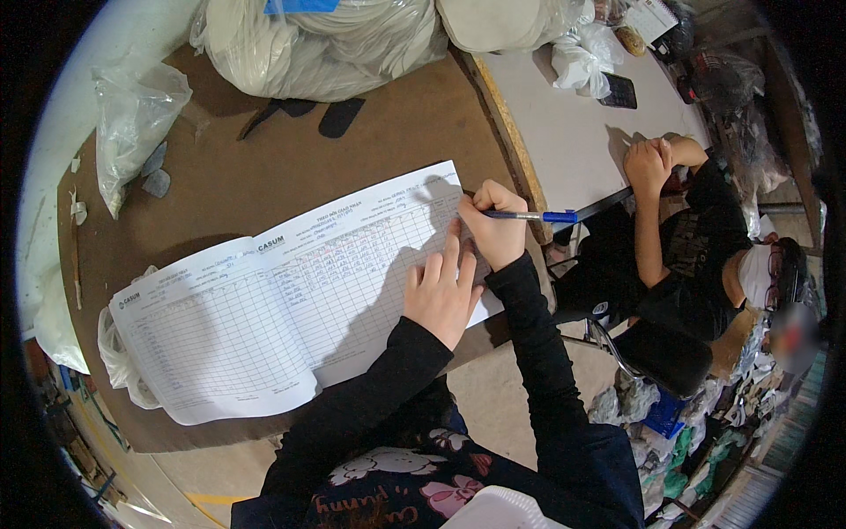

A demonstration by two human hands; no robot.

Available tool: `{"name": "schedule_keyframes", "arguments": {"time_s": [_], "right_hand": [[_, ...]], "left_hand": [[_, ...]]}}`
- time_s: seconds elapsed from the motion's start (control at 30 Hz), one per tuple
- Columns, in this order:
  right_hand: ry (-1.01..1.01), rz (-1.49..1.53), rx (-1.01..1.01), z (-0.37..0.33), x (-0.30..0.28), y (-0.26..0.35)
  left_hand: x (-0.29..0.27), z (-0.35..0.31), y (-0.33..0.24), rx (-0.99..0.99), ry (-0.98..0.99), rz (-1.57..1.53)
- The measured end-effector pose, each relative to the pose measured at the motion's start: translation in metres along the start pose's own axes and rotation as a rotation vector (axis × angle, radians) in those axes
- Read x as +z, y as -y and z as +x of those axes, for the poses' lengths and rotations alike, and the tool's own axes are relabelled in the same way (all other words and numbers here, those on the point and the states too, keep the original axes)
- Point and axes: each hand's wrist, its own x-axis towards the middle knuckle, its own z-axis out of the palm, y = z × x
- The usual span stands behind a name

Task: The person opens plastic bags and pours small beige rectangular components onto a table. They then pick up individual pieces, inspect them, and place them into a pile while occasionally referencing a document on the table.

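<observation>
Head view: at the lower edge are the person's dark top, printed with pale and pink figures, and two black sleeves running up the frame. The left hand lies palm down at the center right, its fingers spread and extended over the right-hand page of a booklet. Just beyond it, the right hand is closed around a blue-ended pen near the page's upper right corner; its fingers hide the writing end. The booklet stretches from center left to center right, two pages showing, each ruled as a table; the right-hand one carries rows of handwriting in its upper part. A crumpled plastic bag peeks out past its left edge.

Beneath is a brown bench. Farther up, a dark flat scrap lies just below a big clear sack of pale flat pieces; another clear bag sits at upper left.

At upper right, a pale bench carries a phone and a knotted white bag. A co-worker in black sits beside it at right, hands together at its edge.
</observation>
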Motion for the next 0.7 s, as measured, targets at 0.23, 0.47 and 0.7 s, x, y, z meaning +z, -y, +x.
{"name": "schedule_keyframes", "arguments": {"time_s": [0.23,0.47,0.7], "right_hand": [[0.009,0.047,0.017,0.0002,0.0011,-0.0002],[-0.018,-0.001,-0.013,0.0002,0.0014,0.0011],[-0.024,0.019,-0.036,0.0001,0.0011,-0.0059]], "left_hand": [[-0.002,-0.0002,0.0003,-0.002,0.002,-0.025],[-0.0017,0.0009,0.0011,0.004,-0.038,-0.014],[-0.0006,0.0012,0.0014,0.013,-0.028,-0.011]]}}
